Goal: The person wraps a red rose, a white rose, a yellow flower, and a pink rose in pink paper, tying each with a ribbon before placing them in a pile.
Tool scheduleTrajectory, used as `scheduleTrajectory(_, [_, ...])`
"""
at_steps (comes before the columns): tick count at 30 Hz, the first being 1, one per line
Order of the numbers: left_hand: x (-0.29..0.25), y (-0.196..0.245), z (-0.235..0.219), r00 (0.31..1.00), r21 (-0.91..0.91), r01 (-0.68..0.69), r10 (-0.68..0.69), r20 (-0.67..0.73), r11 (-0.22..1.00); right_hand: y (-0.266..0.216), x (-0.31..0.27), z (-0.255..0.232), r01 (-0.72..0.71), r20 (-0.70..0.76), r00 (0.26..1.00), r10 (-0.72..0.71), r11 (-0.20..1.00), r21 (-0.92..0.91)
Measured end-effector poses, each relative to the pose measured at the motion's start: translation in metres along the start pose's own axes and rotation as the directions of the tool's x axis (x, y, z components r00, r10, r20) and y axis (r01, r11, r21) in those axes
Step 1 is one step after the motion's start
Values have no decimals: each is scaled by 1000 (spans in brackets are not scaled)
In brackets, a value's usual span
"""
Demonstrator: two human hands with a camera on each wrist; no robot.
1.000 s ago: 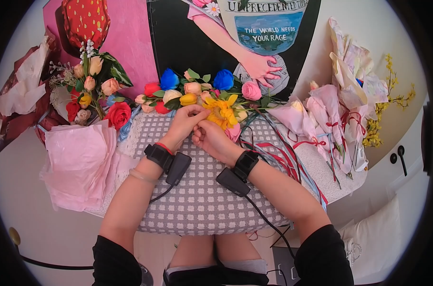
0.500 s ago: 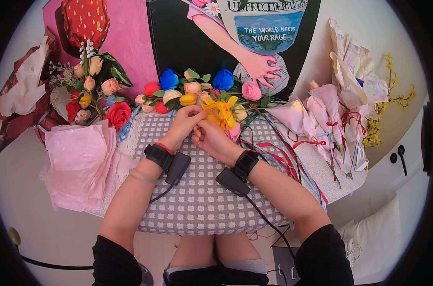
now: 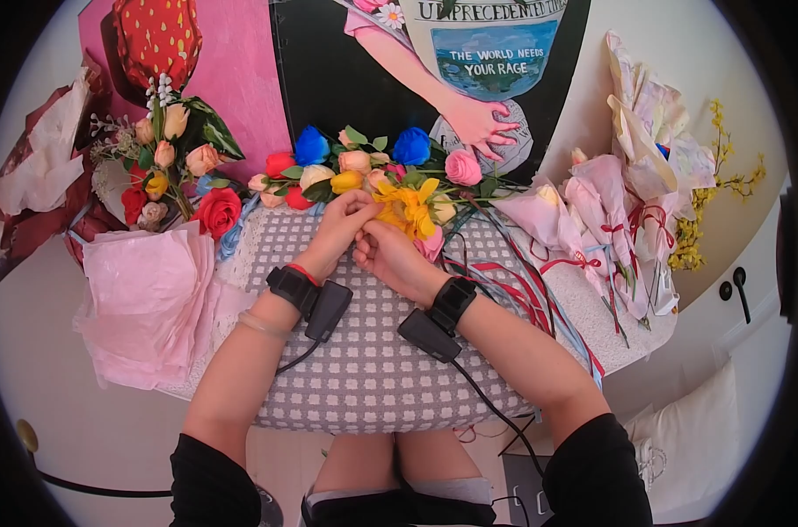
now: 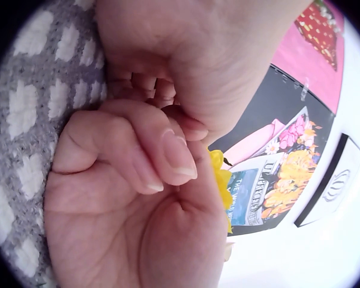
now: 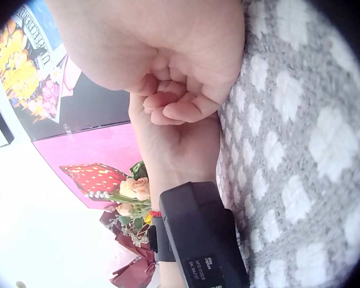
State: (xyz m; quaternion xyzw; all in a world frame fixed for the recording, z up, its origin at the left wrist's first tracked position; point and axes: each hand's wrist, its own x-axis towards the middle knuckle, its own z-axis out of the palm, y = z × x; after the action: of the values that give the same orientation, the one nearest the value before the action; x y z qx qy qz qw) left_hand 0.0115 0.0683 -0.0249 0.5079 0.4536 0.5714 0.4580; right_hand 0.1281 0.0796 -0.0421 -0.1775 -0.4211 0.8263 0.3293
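Observation:
Before the person's chest the left hand [image 3: 337, 228] and right hand [image 3: 395, 255] meet, fingers curled and fingertips together, just left of a yellow sunflower [image 3: 406, 209]. The left wrist view has the left hand [image 4: 186, 66] above and the right hand [image 4: 132, 210] below with its palm showing; yellow petals [image 4: 221, 177] peek out behind. Curled fingers of both hands overlap in the right wrist view, the right hand [image 5: 156, 36] uppermost and the left hand [image 5: 183, 135] under it. The flower's stem, and anything between the fingertips, is hidden.
Mixed flowers [image 3: 355, 162] lie behind the hands on a checked cloth [image 3: 364, 369]. Pink paper sheets [image 3: 148, 303] and a bouquet [image 3: 166, 158] are at left. Red ribbons [image 3: 522, 285] and wrapped flowers [image 3: 592, 211] lie at right, with painted boards at the back.
The sunflower head has turned slightly since the earliest frame. Both hands have stayed in nearly the same place.

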Motion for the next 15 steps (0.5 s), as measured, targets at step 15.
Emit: scheduleTrajectory(15, [5,-9,-3,995,105,-62,70,-70,992,1,2,-2,1,16,1000,-2,1000,16])
